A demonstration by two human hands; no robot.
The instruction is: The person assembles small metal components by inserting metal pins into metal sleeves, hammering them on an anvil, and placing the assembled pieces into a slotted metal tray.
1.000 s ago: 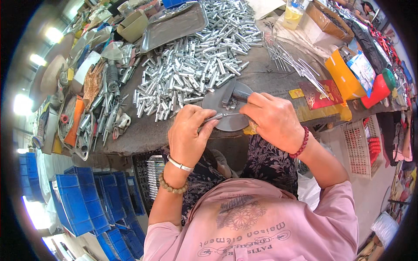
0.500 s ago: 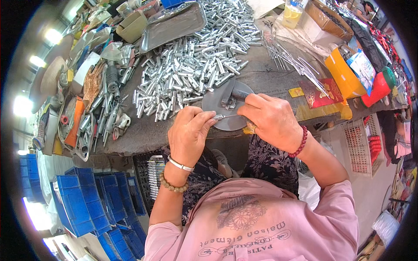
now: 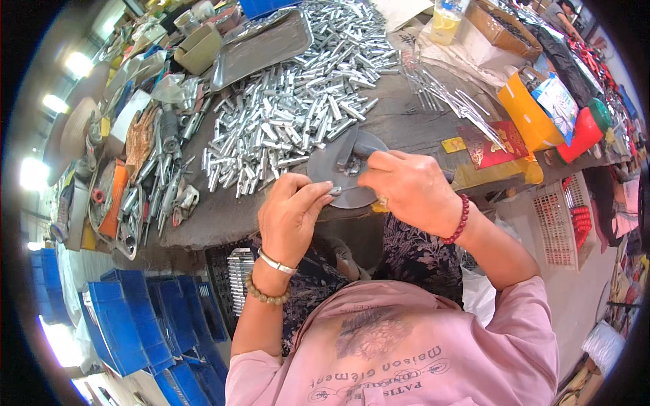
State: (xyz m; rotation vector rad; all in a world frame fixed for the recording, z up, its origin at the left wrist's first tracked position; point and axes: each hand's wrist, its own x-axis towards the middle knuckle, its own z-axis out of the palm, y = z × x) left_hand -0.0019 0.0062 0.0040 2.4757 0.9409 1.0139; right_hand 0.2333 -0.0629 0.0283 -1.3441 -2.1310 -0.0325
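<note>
My left hand point(image 3: 290, 215) pinches a short silvery metal piece point(image 3: 334, 191) between thumb and fingertips, above the near edge of a round grey metal disc point(image 3: 325, 169). Just right of it, my right hand point(image 3: 409, 193) is closed, fingertips over the disc; what they hold, if anything, is hidden. On the disc lies a hammer point(image 3: 347, 142), its handle running behind my right hand, with a few small metal bits point(image 3: 352, 166) beside the head. A big heap of silvery metal tubes point(image 3: 284, 115) spreads beyond the disc.
A metal tray point(image 3: 264, 51) sits at the heap's far left. Thin metal rods point(image 3: 464, 108) lie right, near a red packet point(image 3: 494, 145) and a yellow bag point(image 3: 531, 115). Tools point(image 3: 159, 162) crowd the left. Blue bins point(image 3: 125, 325) stand lower left, a white basket point(image 3: 558, 223) lower right.
My right hand has come slightly left and down. The thin rod that ran between my hands no longer shows. My left hand still pinches the metal piece, and the hammer stays on the disc.
</note>
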